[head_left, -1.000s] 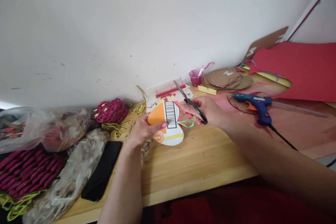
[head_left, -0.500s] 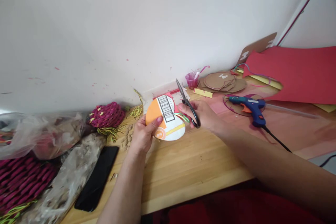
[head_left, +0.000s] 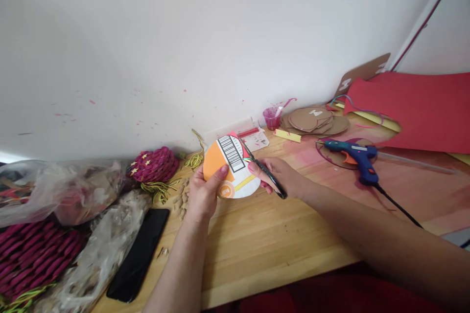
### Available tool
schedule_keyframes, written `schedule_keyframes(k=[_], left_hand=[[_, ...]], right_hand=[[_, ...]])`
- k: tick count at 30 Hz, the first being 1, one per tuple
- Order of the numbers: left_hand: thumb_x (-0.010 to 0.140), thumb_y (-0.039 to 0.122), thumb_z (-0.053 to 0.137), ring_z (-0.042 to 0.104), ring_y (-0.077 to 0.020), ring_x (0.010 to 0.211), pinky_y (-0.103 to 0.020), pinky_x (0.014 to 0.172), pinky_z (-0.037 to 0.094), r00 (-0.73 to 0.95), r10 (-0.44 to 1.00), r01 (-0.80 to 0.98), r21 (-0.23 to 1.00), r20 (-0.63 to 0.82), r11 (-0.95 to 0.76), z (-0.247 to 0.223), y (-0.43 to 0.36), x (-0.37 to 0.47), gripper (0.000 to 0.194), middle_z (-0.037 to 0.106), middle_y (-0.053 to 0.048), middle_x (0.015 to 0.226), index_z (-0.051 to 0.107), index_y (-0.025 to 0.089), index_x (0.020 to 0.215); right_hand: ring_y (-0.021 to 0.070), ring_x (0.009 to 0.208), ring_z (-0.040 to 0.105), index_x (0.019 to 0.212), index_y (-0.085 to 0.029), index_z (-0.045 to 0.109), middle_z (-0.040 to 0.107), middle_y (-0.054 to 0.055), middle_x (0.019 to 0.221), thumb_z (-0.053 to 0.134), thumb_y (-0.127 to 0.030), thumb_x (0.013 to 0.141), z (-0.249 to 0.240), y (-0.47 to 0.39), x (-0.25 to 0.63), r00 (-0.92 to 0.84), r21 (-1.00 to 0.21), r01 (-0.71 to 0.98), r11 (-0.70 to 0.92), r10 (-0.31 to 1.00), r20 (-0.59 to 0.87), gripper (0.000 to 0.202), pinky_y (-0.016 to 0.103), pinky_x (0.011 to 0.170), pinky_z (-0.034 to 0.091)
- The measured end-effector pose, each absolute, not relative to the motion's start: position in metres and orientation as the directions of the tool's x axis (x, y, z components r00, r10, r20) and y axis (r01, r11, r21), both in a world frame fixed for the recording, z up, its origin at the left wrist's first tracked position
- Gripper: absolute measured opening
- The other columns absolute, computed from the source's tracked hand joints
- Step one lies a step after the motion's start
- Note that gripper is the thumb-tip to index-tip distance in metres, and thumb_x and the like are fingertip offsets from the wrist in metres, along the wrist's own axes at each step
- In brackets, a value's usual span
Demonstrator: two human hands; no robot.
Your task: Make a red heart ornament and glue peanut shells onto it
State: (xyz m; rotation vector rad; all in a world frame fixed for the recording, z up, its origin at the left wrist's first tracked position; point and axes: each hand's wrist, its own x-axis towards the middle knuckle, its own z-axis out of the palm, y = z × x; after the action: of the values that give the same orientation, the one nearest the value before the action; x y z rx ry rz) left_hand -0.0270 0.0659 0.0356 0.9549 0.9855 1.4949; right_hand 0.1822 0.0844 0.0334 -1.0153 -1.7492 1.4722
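My left hand [head_left: 206,187] pinches a round card disc [head_left: 217,155] by its left edge, thumb on the front. The disc is orange and white, printed with a barcode and a yellow stripe, and it is held up above the wooden table. A bit of red shows behind its upper right edge. My right hand [head_left: 281,176] is closed around black-handled scissors [head_left: 270,178]. Their blades lie against the disc's right edge, pointing up and left. Whether the blades are fully closed is hard to make out.
To the right lie a blue glue gun [head_left: 362,157], red sheets [head_left: 429,110] and a pile of cardboard discs [head_left: 312,120] beside a stained plastic cup [head_left: 272,118]. On the left are a black phone [head_left: 138,254], plastic bags [head_left: 106,244] and a purple woven piece [head_left: 156,164].
The scissors have swung from upright beside the disc to slanting along its right edge. My right hand has turned and lowered slightly. My left hand keeps its hold on the disc.
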Motion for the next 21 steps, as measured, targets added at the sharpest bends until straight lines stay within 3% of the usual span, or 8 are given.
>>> schedule_keyframes(k=[9,21], left_hand=[[0.061,0.032,0.094,0.077,-0.0263,0.085,-0.035,0.077,0.063,-0.119,0.991,-0.323,0.941,0.065,-0.100,0.037,0.063,-0.016,0.054,0.078,-0.013,0.107,0.071,0.014,0.106],[0.065,0.030,0.092,0.076,-0.0247,0.089,-0.034,0.081,0.063,-0.109,0.990,-0.334,0.935,0.087,-0.119,0.036,0.062,-0.017,0.054,0.077,-0.010,0.109,0.069,0.017,0.112]], right_hand=[[0.0091,0.044,0.051,0.080,-0.018,0.056,0.054,-0.004,0.056,0.051,-0.070,0.093,0.025,0.087,0.183,-0.477,-0.976,0.202,0.077,0.878,-0.030,0.053,0.020,0.042,0.035],[0.0086,0.043,0.045,0.073,-0.018,0.053,0.048,-0.005,0.053,0.053,-0.071,0.091,0.030,0.085,0.181,-0.459,-0.978,0.197,0.066,0.888,-0.032,0.055,0.022,0.043,0.027]])
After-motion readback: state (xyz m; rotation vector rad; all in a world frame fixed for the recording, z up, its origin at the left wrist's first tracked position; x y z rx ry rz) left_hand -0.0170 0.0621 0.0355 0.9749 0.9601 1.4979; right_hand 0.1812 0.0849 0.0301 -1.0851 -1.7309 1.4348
